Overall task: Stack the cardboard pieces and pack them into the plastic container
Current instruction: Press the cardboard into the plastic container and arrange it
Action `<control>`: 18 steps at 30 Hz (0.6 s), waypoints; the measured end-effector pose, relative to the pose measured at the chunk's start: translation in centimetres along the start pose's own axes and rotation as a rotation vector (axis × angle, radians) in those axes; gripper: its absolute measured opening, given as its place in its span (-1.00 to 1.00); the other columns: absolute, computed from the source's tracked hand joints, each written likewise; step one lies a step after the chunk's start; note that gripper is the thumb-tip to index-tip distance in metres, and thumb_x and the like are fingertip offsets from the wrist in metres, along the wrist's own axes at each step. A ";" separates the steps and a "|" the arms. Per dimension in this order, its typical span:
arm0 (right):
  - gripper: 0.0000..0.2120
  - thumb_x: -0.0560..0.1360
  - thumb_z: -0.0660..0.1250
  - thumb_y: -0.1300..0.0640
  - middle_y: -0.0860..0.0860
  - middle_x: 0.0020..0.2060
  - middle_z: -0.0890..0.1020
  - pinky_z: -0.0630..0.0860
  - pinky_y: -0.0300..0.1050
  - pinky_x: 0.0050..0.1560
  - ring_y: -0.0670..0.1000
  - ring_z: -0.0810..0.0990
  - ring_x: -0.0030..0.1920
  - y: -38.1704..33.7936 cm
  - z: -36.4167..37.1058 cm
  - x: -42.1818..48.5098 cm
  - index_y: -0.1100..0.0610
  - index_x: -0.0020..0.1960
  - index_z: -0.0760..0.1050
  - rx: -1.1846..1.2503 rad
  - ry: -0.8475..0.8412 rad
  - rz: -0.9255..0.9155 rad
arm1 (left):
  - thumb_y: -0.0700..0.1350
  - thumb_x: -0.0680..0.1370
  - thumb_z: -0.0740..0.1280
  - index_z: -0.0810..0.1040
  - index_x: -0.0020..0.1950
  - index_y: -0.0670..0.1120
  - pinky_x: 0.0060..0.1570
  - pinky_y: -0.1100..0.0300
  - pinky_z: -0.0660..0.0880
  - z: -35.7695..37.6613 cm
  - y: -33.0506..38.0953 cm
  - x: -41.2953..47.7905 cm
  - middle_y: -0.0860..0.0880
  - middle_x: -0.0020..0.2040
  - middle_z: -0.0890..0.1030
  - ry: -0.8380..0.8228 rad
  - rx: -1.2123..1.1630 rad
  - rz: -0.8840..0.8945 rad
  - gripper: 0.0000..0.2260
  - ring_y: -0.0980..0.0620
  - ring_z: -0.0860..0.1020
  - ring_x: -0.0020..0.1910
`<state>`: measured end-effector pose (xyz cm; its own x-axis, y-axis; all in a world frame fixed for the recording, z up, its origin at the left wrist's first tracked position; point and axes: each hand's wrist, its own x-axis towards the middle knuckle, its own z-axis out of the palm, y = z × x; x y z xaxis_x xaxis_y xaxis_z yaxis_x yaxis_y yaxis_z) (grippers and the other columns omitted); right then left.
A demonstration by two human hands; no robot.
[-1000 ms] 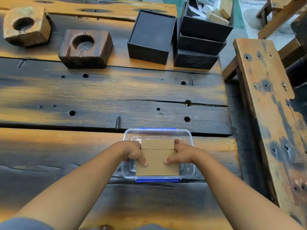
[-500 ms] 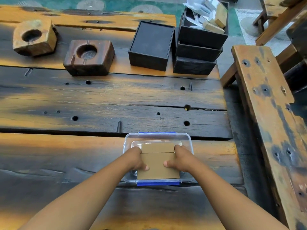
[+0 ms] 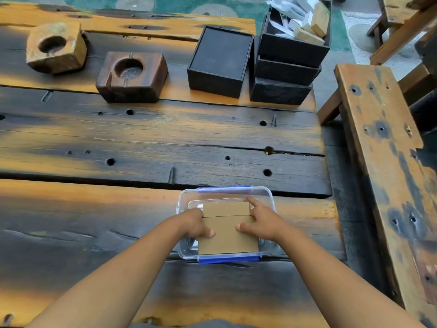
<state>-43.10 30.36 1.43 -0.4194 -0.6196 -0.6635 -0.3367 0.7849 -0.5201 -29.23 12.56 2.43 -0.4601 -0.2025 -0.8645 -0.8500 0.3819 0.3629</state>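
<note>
A stack of brown cardboard pieces [image 3: 227,235] sits inside the clear plastic container [image 3: 268,197] with blue clips, near the table's front edge. My left hand [image 3: 197,224] grips the stack's left side, thumb on top. My right hand [image 3: 259,221] rests on the right side with its thumb on top and its index finger stretched out toward the container's far wall. The stack's top face shows a seam across it, with the far part lying lower in the container.
Two wooden blocks with round hollows [image 3: 55,47] [image 3: 131,76] stand at the back left. Black boxes [image 3: 220,61] and a stack of black trays holding wood bits [image 3: 289,58] are at the back right. A wooden bench [image 3: 387,166] runs along the right.
The stack has sunk lower into the container with both hands on it. My right index finger has lifted off and now points forward.
</note>
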 end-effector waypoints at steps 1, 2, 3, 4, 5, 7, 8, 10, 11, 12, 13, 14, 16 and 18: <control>-0.31 0.42 0.44 -0.10 -0.10 0.59 0.04 0.43 -0.12 0.26 0.01 0.40 0.40 0.0 0.0 0.0 0.27 0.40 0.43 -0.020 0.001 -0.004 | 0.04 0.45 0.48 0.47 0.35 -0.14 0.30 0.04 0.46 0.0 0.0 0.0 -0.08 0.28 0.58 -0.009 0.017 0.003 -0.46 -0.08 0.56 0.22; -0.32 0.42 0.43 -0.11 -0.04 0.57 0.11 0.41 -0.10 0.30 0.03 0.40 0.40 -0.1 0.0 0.0 0.27 0.40 0.43 -0.049 0.000 -0.008 | 0.04 0.45 0.48 0.47 0.35 -0.13 0.29 0.05 0.47 0.0 0.0 0.0 -0.08 0.28 0.58 -0.003 0.032 0.006 -0.46 -0.08 0.56 0.21; -0.33 0.43 0.42 -0.13 0.02 0.51 0.21 0.40 -0.08 0.34 0.05 0.40 0.39 -0.2 0.2 0.0 0.26 0.39 0.43 -0.077 0.004 -0.012 | 0.05 0.44 0.49 0.47 0.34 -0.13 0.27 0.07 0.48 0.0 0.1 0.0 -0.08 0.27 0.58 0.022 0.046 0.007 -0.47 -0.08 0.56 0.20; -0.35 0.44 0.41 -0.14 0.05 0.43 0.29 0.38 -0.08 0.36 0.06 0.41 0.37 -0.3 0.5 -0.1 0.26 0.37 0.44 -0.097 0.022 -0.013 | 0.05 0.43 0.50 0.48 0.31 -0.13 0.23 0.09 0.49 0.0 0.2 0.0 -0.08 0.25 0.59 0.068 0.055 0.008 -0.48 -0.08 0.57 0.18; -0.37 0.45 0.40 -0.15 0.07 0.37 0.33 0.38 -0.10 0.35 0.06 0.42 0.34 -0.4 0.8 -0.1 0.25 0.35 0.45 -0.106 0.058 -0.011 | 0.04 0.41 0.52 0.50 0.27 -0.14 0.18 0.10 0.50 0.0 0.2 0.1 -0.08 0.22 0.61 0.125 0.057 0.014 -0.49 -0.08 0.57 0.16; -0.42 0.45 0.40 -0.17 0.08 0.30 0.40 0.40 -0.14 0.25 0.05 0.46 0.26 -0.5 1.4 -0.2 0.24 0.26 0.45 -0.113 0.167 -0.001 | 0.04 0.39 0.54 0.53 0.20 -0.14 0.03 0.13 0.51 0.0 0.4 0.1 -0.10 0.16 0.62 0.232 0.068 0.040 -0.52 -0.07 0.58 0.07; -0.44 0.44 0.40 -0.18 0.08 0.26 0.43 0.40 -0.15 0.16 0.05 0.47 0.21 -0.4 1.6 -0.2 0.22 0.22 0.45 -0.113 0.220 0.003 | 0.05 0.39 0.54 0.53 0.17 -0.14 -0.05 0.15 0.48 0.0 0.4 0.1 -0.10 0.13 0.62 0.264 0.085 0.054 -0.54 -0.05 0.56 0.02; -0.45 0.42 0.42 -0.18 0.08 0.26 0.45 0.38 -0.16 0.11 0.04 0.47 0.20 -0.3 2.0 -0.3 0.20 0.19 0.45 -0.111 0.285 -0.006 | 0.06 0.38 0.54 0.55 0.12 -0.14 -0.12 0.18 0.43 0.1 0.2 0.0 -0.10 0.09 0.63 0.296 0.096 0.078 -0.57 -0.03 0.51 -0.08; -0.43 0.41 0.42 -0.18 0.08 0.31 0.44 0.37 -0.16 0.18 0.04 0.45 0.27 -0.3 2.1 -0.3 0.21 0.22 0.46 -0.114 0.296 -0.023 | 0.06 0.38 0.54 0.57 0.09 -0.14 -0.13 0.20 0.42 0.1 0.1 0.0 -0.10 0.07 0.65 0.299 0.092 0.088 -0.59 -0.02 0.51 -0.10; -0.40 0.41 0.43 -0.17 0.08 0.38 0.40 0.35 -0.16 0.29 0.04 0.40 0.35 -0.3 2.2 -0.4 0.23 0.26 0.46 -0.112 0.295 -0.044 | 0.06 0.37 0.54 0.59 0.06 -0.13 -0.15 0.21 0.43 0.1 0.0 -0.1 -0.10 0.04 0.65 0.298 0.084 0.092 -0.61 -0.01 0.52 -0.12; -0.37 0.40 0.44 -0.16 0.09 0.43 0.36 0.30 -0.14 0.39 0.04 0.34 0.42 -0.3 2.1 -0.4 0.24 0.29 0.46 -0.105 0.290 -0.064 | 0.06 0.37 0.55 0.60 0.00 -0.11 -0.20 0.22 0.43 0.0 0.0 -0.1 -0.09 -0.01 0.66 0.298 0.077 0.095 -0.66 0.01 0.52 -0.16; -0.36 0.40 0.45 -0.16 0.09 0.45 0.34 0.27 -0.11 0.44 0.04 0.30 0.45 -0.3 1.9 -0.5 0.24 0.31 0.46 -0.096 0.287 -0.078 | 0.06 0.36 0.55 0.58 -0.10 -0.08 -0.28 0.23 0.42 -0.1 0.1 -0.2 -0.07 -0.07 0.64 0.301 0.075 0.095 -0.71 0.04 0.52 -0.22; -0.37 0.40 0.44 -0.14 0.10 0.45 0.34 0.26 -0.08 0.46 0.05 0.28 0.46 -0.3 1.7 -0.5 0.23 0.32 0.47 -0.083 0.271 -0.087 | 0.06 0.37 0.54 0.52 -0.18 -0.05 -0.34 0.25 0.41 -0.2 0.2 -0.3 -0.05 -0.13 0.60 0.290 0.073 0.094 -0.73 0.07 0.52 -0.25; -0.42 0.41 0.42 -0.14 0.09 0.34 0.44 0.36 -0.09 0.35 0.08 0.38 0.39 -0.5 1.8 -0.5 0.21 0.28 0.47 -0.077 0.253 -0.056 | 0.06 0.41 0.51 0.56 0.04 -0.11 -0.16 0.20 0.48 -0.2 0.3 -0.5 -0.09 0.02 0.63 0.250 0.075 0.096 -0.66 -0.03 0.58 -0.07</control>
<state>-41.18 30.25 1.07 -0.5926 -0.6512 -0.4741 -0.4246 0.7527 -0.5031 -29.30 12.62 3.02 -0.5944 -0.3750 -0.7114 -0.7825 0.4735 0.4042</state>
